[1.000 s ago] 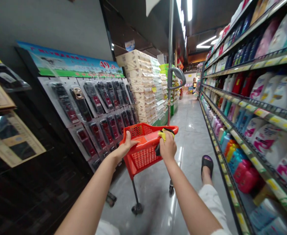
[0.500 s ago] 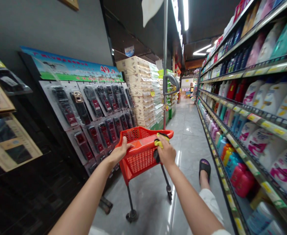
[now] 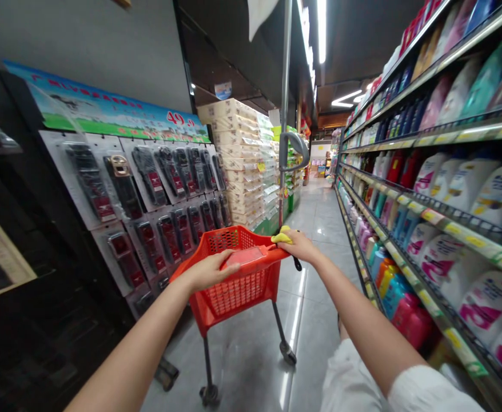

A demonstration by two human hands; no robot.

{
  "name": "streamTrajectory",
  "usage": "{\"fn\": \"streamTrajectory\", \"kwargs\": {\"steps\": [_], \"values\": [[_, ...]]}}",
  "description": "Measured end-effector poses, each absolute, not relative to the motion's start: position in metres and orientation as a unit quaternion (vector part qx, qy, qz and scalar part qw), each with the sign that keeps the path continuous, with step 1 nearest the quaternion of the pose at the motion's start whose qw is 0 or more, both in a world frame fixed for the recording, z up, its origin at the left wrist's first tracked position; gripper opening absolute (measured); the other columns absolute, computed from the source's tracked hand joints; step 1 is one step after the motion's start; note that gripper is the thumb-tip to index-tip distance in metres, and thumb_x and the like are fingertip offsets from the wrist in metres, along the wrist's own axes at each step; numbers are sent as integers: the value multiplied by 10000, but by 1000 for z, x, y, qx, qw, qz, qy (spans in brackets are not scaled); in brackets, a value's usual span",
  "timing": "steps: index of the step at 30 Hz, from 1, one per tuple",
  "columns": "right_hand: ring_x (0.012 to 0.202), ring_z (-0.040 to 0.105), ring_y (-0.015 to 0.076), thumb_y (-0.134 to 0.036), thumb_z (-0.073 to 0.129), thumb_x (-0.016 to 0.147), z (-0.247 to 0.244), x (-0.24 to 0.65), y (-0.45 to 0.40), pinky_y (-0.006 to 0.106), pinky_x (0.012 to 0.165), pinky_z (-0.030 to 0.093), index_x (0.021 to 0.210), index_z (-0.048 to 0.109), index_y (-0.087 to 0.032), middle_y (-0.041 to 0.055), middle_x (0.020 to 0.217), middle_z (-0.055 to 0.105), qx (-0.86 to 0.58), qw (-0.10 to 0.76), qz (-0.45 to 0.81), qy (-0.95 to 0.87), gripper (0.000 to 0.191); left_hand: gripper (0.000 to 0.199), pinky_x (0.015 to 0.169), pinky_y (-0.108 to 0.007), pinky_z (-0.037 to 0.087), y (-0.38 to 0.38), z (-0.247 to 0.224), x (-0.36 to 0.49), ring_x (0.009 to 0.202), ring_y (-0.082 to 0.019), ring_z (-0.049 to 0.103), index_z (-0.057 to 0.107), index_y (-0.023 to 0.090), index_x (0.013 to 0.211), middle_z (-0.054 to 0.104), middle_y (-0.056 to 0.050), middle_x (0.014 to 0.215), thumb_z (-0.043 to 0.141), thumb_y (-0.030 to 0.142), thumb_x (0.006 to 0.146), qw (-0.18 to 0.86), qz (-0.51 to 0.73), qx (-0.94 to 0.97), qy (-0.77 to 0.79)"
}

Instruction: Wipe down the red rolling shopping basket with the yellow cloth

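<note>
A red plastic shopping cart [image 3: 238, 296] on dark legs with castors stands in front of me, its basket pierced with holes. My left hand [image 3: 208, 271] lies over the left end of its handle [image 3: 248, 257], with the fingers closed over the bar. At the right corner, my right hand [image 3: 299, 246] grips the bar together with a soft yellow-and-black item [image 3: 281, 236], whose kind I cannot make out. A small black end of it hangs below that hand. A tall grey pole with a looped grip [image 3: 294, 151] rises behind the cart's right corner.
On the left stands a rack of packaged belts [image 3: 169, 171] under a price banner [image 3: 118, 111]. Stacked cartons [image 3: 238, 160] follow beyond it. Shelves of bottles [image 3: 448, 240] line the right side. Tiled aisle floor [image 3: 319, 206] runs ahead between them.
The cart has shifted slightly left and closer to me, and the belt rack has slid left in view. My left hand lies flatter over the handle; my right hand has turned sideways over its corner.
</note>
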State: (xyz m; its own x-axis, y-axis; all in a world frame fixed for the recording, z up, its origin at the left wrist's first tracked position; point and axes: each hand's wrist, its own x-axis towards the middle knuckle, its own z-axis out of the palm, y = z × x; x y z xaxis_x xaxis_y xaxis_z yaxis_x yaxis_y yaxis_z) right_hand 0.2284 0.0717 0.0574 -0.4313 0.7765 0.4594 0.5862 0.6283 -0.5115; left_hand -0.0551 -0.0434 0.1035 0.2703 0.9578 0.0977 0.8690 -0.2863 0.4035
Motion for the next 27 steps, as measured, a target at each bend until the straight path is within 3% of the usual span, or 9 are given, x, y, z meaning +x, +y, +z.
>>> {"fn": "streamTrajectory", "kwargs": {"steps": [3,6,9,13,16,21,23,27], "values": [[692,605,129,-281,622,817,57,227,94,211,660,444,883,720,-133,22,779,700,-465,312,225,-797,189,842,1015,-366,434,-46,99,-55,1204,-303,578,472,180,1411,598,-126,1355,551,696,750,177,172,765,595],[636,578,101,-220,591,811,58,226,110,195,621,411,887,704,-75,31,726,677,-514,339,284,-735,199,857,896,-345,508,-47,98,-54,1112,-302,631,464,197,1413,615,-127,1329,566,707,732,201,182,746,608],[725,590,121,-218,579,797,51,221,107,221,690,417,893,693,-107,42,813,680,-567,408,230,-678,187,801,787,-344,536,-44,97,-47,969,-296,687,485,213,1378,659,-134,1254,535,709,751,204,156,740,622],[939,585,201,-295,508,861,23,193,66,338,889,408,899,662,-167,82,969,673,-581,580,73,-566,203,708,1027,-386,425,-33,93,-40,1241,-304,560,573,181,1300,612,-130,1344,323,682,867,176,189,743,618],[1014,571,224,-321,470,907,-1,153,17,425,1004,332,972,647,-178,93,1013,670,-549,655,28,-518,237,823,1044,-371,415,-28,93,-37,1250,-278,555,612,171,1284,631,-109,1325,127,709,893,282,242,697,613],[1103,567,212,-236,558,872,-14,120,-30,422,1056,291,1098,663,-237,64,1131,661,-414,627,26,-659,249,973,934,-359,482,-35,103,-42,1056,-253,657,574,211,1352,720,-80,1166,31,815,816,503,287,572,581],[1130,560,214,-220,550,870,-10,133,-23,406,1042,335,1199,626,-251,69,1152,635,-406,607,33,-682,340,1016,946,-358,465,-38,106,-46,1038,-243,654,567,180,1362,723,-97,1146,1,817,808,539,301,557,555],[1209,515,242,-304,550,865,-7,154,-4,400,994,450,1435,396,-215,137,1304,466,-497,655,58,-566,598,1121,935,-386,448,-36,102,-43,978,-246,646,569,100,1351,716,-153,1103,-82,814,781,538,351,559,524]]}}
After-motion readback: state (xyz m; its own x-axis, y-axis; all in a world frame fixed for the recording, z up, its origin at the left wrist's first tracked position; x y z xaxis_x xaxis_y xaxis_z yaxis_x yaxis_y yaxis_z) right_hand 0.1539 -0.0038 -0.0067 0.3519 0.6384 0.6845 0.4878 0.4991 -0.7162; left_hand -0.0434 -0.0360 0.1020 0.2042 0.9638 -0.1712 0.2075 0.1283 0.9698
